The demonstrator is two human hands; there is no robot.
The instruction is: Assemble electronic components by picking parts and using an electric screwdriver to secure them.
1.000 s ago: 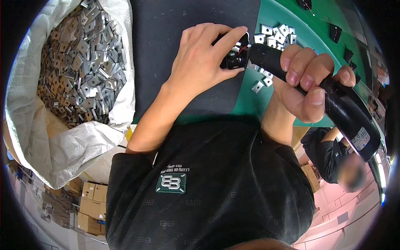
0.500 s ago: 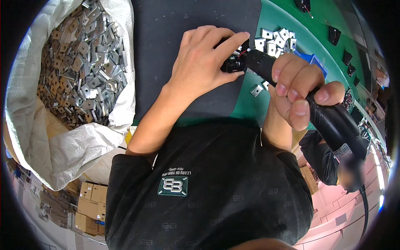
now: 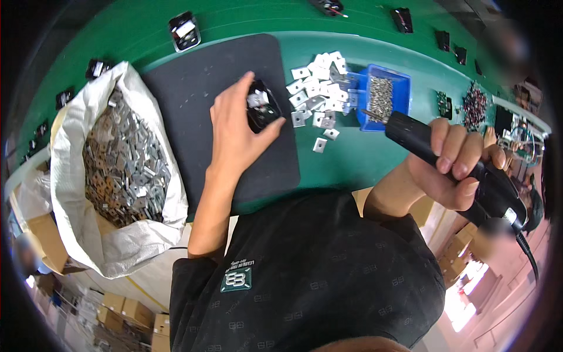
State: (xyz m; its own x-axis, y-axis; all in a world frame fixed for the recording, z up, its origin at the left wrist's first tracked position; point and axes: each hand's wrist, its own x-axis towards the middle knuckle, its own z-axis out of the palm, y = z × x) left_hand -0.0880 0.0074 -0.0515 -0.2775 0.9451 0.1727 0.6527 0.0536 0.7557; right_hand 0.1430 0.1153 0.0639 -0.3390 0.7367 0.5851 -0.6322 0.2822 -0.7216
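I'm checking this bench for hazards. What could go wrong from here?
The electric screwdriver in the right hand points its bit over the blue tray of screws; a careless dip might scatter them. The left hand steadies the small black part with fingers close around it, so a slipping bit could jab them.
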